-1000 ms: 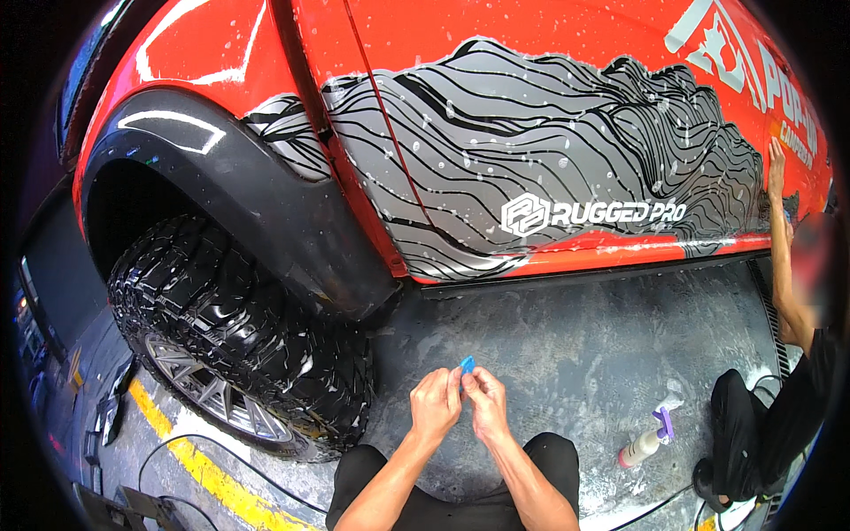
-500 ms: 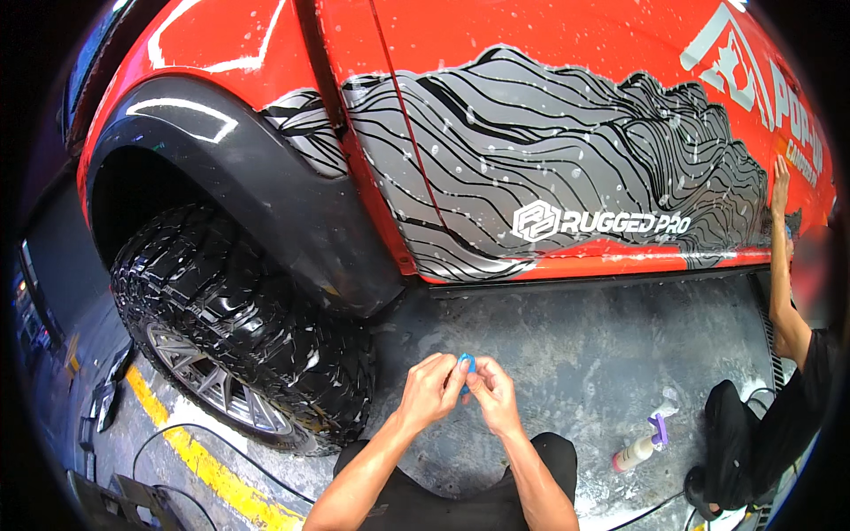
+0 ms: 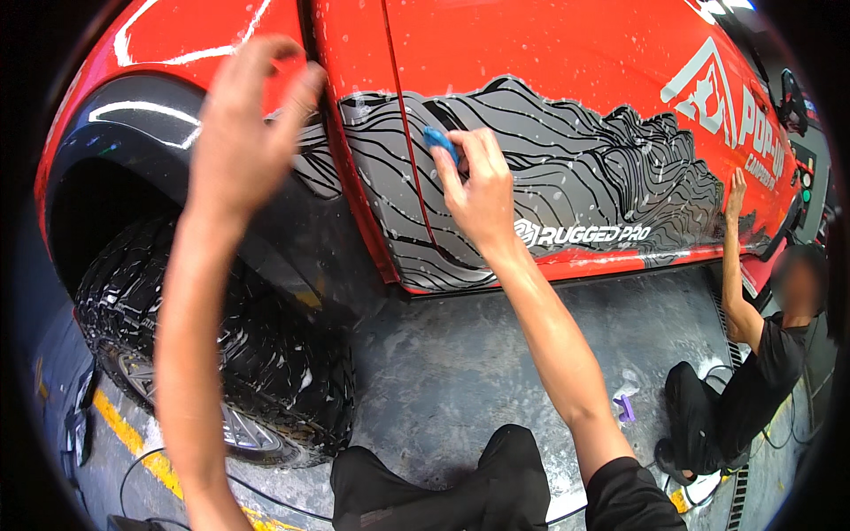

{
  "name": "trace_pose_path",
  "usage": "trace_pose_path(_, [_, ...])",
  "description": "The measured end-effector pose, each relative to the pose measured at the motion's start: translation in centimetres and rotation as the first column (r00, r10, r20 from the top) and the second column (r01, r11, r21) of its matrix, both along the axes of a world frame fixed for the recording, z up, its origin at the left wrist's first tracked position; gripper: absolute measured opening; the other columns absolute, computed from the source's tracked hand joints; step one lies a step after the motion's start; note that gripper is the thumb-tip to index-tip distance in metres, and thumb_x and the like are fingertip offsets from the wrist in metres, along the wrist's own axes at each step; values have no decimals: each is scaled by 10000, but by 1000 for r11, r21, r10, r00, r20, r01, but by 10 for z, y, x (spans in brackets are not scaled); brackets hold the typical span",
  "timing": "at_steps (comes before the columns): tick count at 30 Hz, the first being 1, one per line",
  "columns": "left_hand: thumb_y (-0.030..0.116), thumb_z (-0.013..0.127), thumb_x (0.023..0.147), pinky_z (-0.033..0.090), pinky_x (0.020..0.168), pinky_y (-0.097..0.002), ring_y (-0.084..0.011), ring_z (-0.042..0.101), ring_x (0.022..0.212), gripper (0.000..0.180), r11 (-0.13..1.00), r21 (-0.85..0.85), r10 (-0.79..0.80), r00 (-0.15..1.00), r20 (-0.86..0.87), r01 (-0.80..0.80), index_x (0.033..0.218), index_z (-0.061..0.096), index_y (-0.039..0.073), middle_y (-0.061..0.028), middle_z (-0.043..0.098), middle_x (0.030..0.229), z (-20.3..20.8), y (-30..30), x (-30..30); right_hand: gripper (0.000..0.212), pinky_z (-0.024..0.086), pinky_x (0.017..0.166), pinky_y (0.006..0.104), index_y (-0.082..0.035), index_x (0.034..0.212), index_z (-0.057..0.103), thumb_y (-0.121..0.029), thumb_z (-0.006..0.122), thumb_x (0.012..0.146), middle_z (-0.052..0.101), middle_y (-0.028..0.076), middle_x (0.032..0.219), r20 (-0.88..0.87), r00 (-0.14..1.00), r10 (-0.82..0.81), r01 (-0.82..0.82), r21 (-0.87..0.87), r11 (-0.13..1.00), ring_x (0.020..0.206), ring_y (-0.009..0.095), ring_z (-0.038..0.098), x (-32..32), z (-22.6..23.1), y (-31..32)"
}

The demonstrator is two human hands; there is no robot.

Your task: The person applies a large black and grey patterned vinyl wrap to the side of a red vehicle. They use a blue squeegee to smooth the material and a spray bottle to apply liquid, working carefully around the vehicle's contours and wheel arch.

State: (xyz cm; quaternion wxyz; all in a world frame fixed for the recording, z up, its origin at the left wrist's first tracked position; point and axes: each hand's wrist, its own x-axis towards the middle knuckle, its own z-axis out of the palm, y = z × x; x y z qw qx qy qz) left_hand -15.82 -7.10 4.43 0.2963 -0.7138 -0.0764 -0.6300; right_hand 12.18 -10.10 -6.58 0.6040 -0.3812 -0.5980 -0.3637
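Observation:
My right hand point(image 3: 481, 181) pinches a small blue lump point(image 3: 440, 143), which looks like detailing clay, between thumb and fingers. It is up at the grey-and-black patterned graphic point(image 3: 567, 133) on the side of a red vehicle point(image 3: 531, 44), close to the door seam. Whether the lump touches the panel I cannot tell. My left hand point(image 3: 250, 133) is raised with its fingers apart and nothing in them, slightly blurred by motion. It is in front of the red fender, above the dark wheel arch trim point(image 3: 150, 124).
A knobbly black tyre point(image 3: 292, 354) with white foam stands at the left. A bottle's purple trigger point(image 3: 625, 408) shows beyond my right forearm. At the far right a person in black point(image 3: 753, 389) crouches, a hand on the panel. Cables and a floor drain point(image 3: 737, 496) lie nearby.
Both hands have come apart and risen from my lap toward the vehicle. The blue lump, earlier between both hands, is now in my right hand alone. The view has shifted slightly.

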Motion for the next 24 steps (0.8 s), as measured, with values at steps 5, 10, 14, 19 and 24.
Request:
trace_pose_path(5, [294,679,1092,508,1077,-406,-310,684,1213,362,969,17,247,969,0,-247,1332,674,23,-132,718,1301,39,58,-70,205,563,726,484,-1,1064,713,-160,809,978,679,169,982,-10,996,-86,86,54,995,843,387,699,-12,19,12])
trace_pose_path(10, [327,682,1072,480,1119,-430,-314,684,1265,394,886,117,443,893,77,-450,1357,682,55,-120,716,1349,12,81,-97,213,550,669,394,6,937,710,-151,855,940,689,148,843,-84,992,-94,87,-91,992,744,307,701,-11,20,-9])
trace_pose_path(14, [351,683,1067,462,1156,-448,-322,664,1331,443,851,153,485,864,132,-502,1431,666,99,-124,691,1434,13,93,-99,248,534,636,341,19,897,690,-140,881,915,731,108,785,-202,978,55,-76,-102,992,701,183,692,-23,40,-5])
trace_pose_path(19, [390,672,1059,456,1184,-465,-326,654,1355,483,832,118,532,840,105,-541,1445,662,99,-111,693,1431,12,93,-97,253,502,603,300,7,892,710,-150,909,891,732,50,726,-285,955,87,-132,-146,980,652,83,620,-19,36,-8])
trace_pose_path(24, [430,675,1061,427,1214,-471,-339,613,1421,539,824,140,547,835,60,-550,1492,644,107,-140,668,1495,33,98,-106,253,491,599,298,1,899,724,-162,918,885,727,47,724,-335,942,-9,-70,-222,973,651,86,606,-14,27,-12])
